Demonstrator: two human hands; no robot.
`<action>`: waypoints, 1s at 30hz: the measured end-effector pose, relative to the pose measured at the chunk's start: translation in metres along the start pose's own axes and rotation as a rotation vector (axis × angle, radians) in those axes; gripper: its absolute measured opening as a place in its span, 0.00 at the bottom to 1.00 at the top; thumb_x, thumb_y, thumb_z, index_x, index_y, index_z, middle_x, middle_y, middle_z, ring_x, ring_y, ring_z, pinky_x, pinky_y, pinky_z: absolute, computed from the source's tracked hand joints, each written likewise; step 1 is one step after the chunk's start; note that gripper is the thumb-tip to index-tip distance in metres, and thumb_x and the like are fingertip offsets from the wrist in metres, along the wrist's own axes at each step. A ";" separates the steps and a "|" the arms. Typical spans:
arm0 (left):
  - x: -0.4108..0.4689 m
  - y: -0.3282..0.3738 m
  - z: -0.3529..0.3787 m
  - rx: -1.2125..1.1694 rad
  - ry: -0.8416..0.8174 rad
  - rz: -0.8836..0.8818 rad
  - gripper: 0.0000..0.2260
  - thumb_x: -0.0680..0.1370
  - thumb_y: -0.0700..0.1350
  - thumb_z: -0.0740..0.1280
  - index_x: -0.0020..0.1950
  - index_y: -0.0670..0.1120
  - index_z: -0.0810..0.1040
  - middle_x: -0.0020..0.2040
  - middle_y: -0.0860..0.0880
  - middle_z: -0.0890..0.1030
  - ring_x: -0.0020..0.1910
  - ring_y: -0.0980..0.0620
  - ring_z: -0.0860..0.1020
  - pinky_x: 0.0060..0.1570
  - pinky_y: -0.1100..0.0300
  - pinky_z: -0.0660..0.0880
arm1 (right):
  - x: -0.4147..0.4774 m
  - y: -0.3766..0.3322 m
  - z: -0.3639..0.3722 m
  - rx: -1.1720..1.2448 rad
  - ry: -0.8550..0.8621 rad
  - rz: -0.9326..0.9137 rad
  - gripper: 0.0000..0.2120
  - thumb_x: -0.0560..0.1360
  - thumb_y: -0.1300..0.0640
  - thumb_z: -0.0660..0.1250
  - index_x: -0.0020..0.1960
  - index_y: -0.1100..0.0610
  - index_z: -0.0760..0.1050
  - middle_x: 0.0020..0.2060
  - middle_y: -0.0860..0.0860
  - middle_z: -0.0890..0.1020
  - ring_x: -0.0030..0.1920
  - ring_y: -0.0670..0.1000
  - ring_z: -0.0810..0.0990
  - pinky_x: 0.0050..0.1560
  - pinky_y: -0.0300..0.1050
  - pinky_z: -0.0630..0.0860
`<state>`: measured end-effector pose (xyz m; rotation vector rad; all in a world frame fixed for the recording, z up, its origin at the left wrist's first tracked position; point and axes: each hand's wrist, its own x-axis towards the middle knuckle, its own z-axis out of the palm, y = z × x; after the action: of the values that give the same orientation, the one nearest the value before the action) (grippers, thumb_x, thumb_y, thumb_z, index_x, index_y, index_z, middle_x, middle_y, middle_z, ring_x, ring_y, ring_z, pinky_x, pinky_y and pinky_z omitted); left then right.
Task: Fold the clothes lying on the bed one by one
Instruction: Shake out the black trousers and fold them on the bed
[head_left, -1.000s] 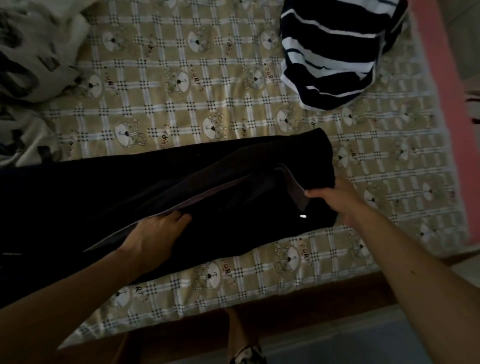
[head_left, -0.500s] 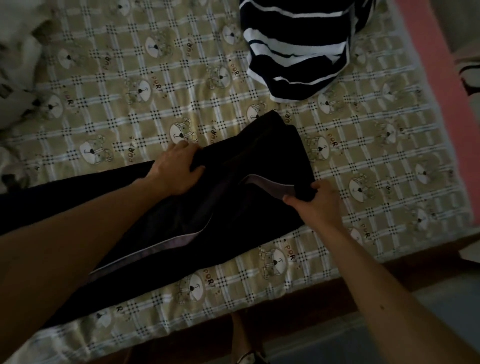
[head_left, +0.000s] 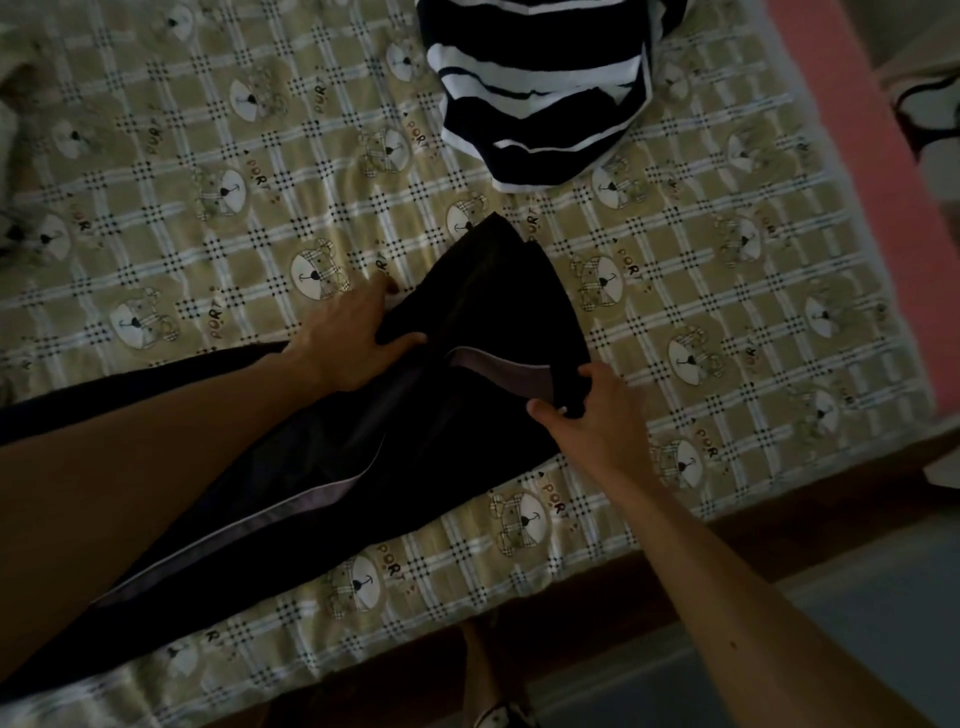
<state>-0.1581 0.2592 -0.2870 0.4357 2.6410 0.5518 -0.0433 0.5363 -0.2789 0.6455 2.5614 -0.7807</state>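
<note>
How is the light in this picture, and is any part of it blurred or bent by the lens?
Head view: dim and underexposed, so the black garment is nearly featureless and only its pale stripe reads; no glare. Head view: the bedsheet lines curve slightly from the wide lens, the left corner and the pink edge look smeared, and the striped top is fairly sharp.

Both bare forearms reach forward, the left one lying low and slanting in from the left. The left hand (head_left: 348, 338) grips a fold of the dark garment (head_left: 467, 441), its fingertips apparently tucked under in the dim light. The right hand (head_left: 592, 421) pinches a corner between thumb and curled fingers.
</note>
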 end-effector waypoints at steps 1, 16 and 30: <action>-0.001 0.005 -0.001 0.038 0.067 0.033 0.28 0.77 0.63 0.66 0.65 0.43 0.68 0.58 0.42 0.76 0.55 0.42 0.76 0.53 0.45 0.75 | 0.000 0.000 0.002 0.007 0.008 0.037 0.37 0.66 0.36 0.73 0.68 0.52 0.66 0.61 0.55 0.71 0.61 0.58 0.73 0.56 0.57 0.78; 0.026 0.042 -0.008 -0.180 -0.015 -0.027 0.11 0.84 0.45 0.59 0.54 0.39 0.76 0.45 0.45 0.78 0.43 0.46 0.76 0.43 0.55 0.68 | -0.033 0.019 -0.018 0.256 0.241 -0.065 0.10 0.75 0.51 0.72 0.46 0.54 0.72 0.38 0.45 0.77 0.37 0.39 0.76 0.34 0.31 0.67; 0.053 0.023 -0.015 -0.019 -0.015 -0.035 0.19 0.83 0.57 0.59 0.60 0.41 0.69 0.46 0.43 0.74 0.43 0.44 0.74 0.42 0.51 0.70 | -0.019 0.031 -0.054 -0.208 -0.089 0.102 0.09 0.73 0.50 0.70 0.42 0.54 0.73 0.39 0.54 0.79 0.38 0.54 0.79 0.40 0.49 0.76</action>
<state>-0.2055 0.2947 -0.2813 0.3853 2.6218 0.5595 -0.0238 0.5859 -0.2409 0.6526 2.4641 -0.4907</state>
